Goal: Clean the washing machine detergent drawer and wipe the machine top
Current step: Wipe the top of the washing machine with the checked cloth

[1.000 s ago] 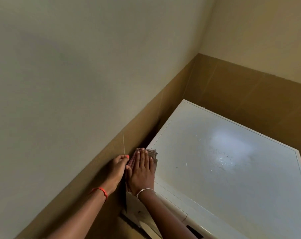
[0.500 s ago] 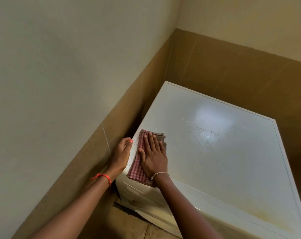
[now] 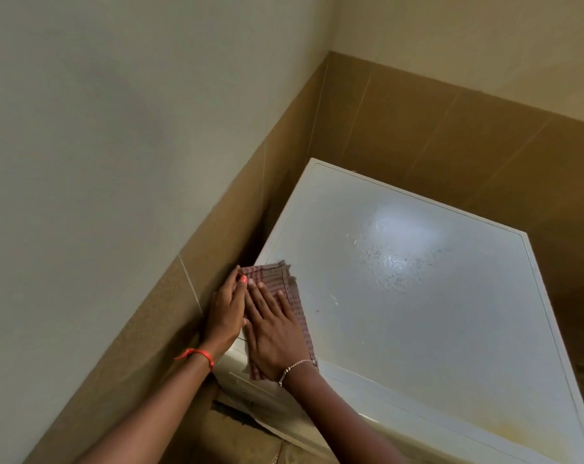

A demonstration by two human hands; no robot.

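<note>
right hand (image 3: pixel 273 339) presses checked cloth (image 3: pixel 273 278) flat on machine top (image 3: pixel 417 316); left hand (image 3: pixel 225 316) beside it, grip unclear.

Dim warm light; glare patch on machine top (image 3: pixel 397 226); soft focus; wide-angle bending at edges.
</note>
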